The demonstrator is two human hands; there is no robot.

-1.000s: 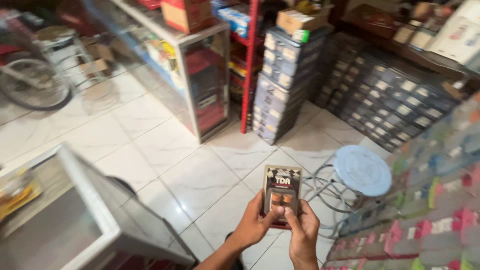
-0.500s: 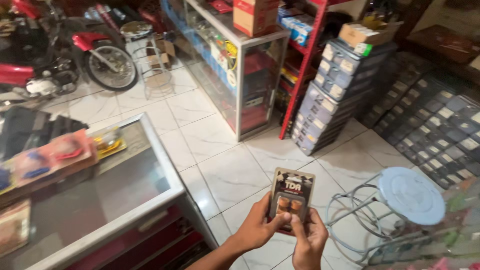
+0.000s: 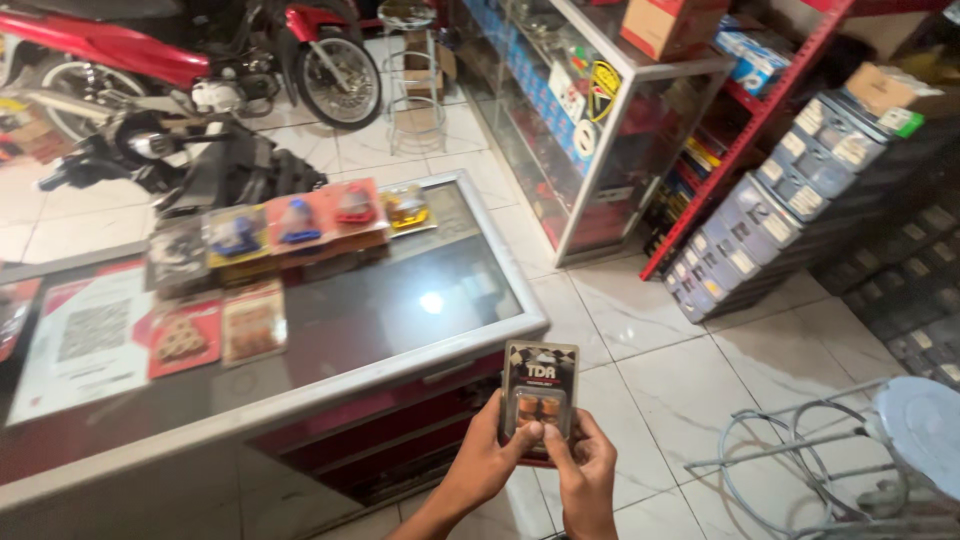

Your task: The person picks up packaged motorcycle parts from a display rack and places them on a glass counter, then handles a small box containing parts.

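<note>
Seen from above, inside a shop. Largest and at left, a glass counter (image 3: 400, 300) with a metal rim, its near corner ending just beside the hands. Spread over its far part, packets (image 3: 300, 222) in red, yellow and blue; nearer, two flat cards of small parts (image 3: 215, 330) and a printed sheet (image 3: 90, 335). Beyond the counter, a red motorbike (image 3: 150, 50) parked on white floor tiles (image 3: 650, 340). Further back, a tall glass cabinet (image 3: 600, 120), then red shelving (image 3: 770, 110) and stacked grey-blue boxes (image 3: 760, 230) along the right. Between counter and boxes, a bare aisle of tiles — open room ahead. At lower right, a wire-legged stool (image 3: 925, 425) with a pale blue round seat, near the right edge.

Low in the middle, held upright over the floor just off the counter's corner, a small blister pack (image 3: 538, 395) with orange pieces under clear plastic. Left hand (image 3: 490, 460) wrapped round its left edge, thumb pressed on the front. Right hand (image 3: 585, 470) closed on its lower right edge, thumb on the front too — both gripping firmly.
</note>
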